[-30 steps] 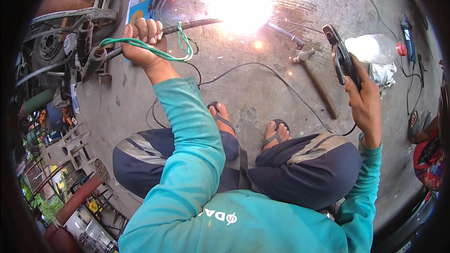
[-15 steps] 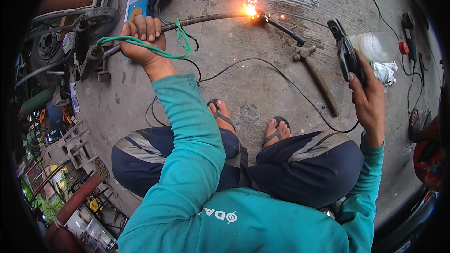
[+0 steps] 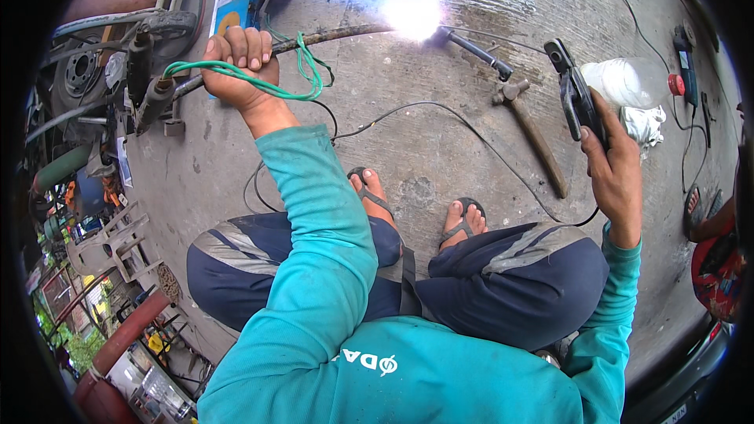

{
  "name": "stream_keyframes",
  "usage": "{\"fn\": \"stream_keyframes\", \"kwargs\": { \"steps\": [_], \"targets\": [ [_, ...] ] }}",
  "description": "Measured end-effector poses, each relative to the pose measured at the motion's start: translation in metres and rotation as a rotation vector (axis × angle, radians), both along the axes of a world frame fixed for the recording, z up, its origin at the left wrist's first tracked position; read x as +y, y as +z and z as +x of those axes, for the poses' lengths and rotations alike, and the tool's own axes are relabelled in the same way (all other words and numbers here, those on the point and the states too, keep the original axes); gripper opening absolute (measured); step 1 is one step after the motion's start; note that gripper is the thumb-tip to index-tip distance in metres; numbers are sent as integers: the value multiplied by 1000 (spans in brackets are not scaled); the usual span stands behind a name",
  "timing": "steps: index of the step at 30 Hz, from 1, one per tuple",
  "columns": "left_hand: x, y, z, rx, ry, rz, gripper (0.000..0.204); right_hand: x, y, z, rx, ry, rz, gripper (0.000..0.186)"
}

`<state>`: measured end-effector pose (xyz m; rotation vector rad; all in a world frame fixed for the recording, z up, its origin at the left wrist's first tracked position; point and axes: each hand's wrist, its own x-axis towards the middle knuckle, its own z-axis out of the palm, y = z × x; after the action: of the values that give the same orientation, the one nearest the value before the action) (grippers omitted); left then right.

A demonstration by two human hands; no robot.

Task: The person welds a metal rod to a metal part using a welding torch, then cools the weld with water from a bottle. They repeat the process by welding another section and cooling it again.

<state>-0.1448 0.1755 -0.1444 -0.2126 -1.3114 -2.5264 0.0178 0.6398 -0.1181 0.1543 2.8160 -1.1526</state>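
Note:
My left hand (image 3: pixel 242 71) is wrapped round a dark, curved metal pipe (image 3: pixel 338 33), with looped green wires (image 3: pixel 287 96) running across the fist. In my right hand (image 3: pixel 616 169) is a black welding electrode holder (image 3: pixel 575 88). From its jaws a thin welding rod (image 3: pixel 503 38) reaches left to the pipe's far end. A white-blue welding arc (image 3: pixel 414 17) glares there and hides the joint. Beyond the glare, a short black tube (image 3: pixel 477 53) slants off to the right.
A hammer (image 3: pixel 538 141) lies on the concrete near the electrode holder. Behind it sit a clear jug with a red cap (image 3: pixel 628 81), a white rag (image 3: pixel 644 124) and an angle grinder (image 3: pixel 686 59). A black cable (image 3: pixel 463 118) crosses the floor. Motorcycle parts (image 3: pixel 86 71) crowd the left; another person (image 3: pixel 719 259) is at right.
The small orange, sparking glow has grown into a large white-blue arc. My right hand with the electrode holder has shifted slightly left and down. My left hand has barely moved.

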Motion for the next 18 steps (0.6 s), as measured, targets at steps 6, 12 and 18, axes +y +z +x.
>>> {"fn": "stream_keyframes", "kwargs": {
  "steps": [6, 12, 18],
  "targets": [
    [0, 0, 1, 7, 17, -37, 37, -1, -1, -1, -20, -18, -28, 51],
    [3, 3, 1, -14, 46, -26, 33, -4, -1, 0, -42, -46, -56, 51],
    [2, 3, 1, -29, 48, -29, 34, -5, -1, 0, -50, -50, -64, 50]
  ]
}}
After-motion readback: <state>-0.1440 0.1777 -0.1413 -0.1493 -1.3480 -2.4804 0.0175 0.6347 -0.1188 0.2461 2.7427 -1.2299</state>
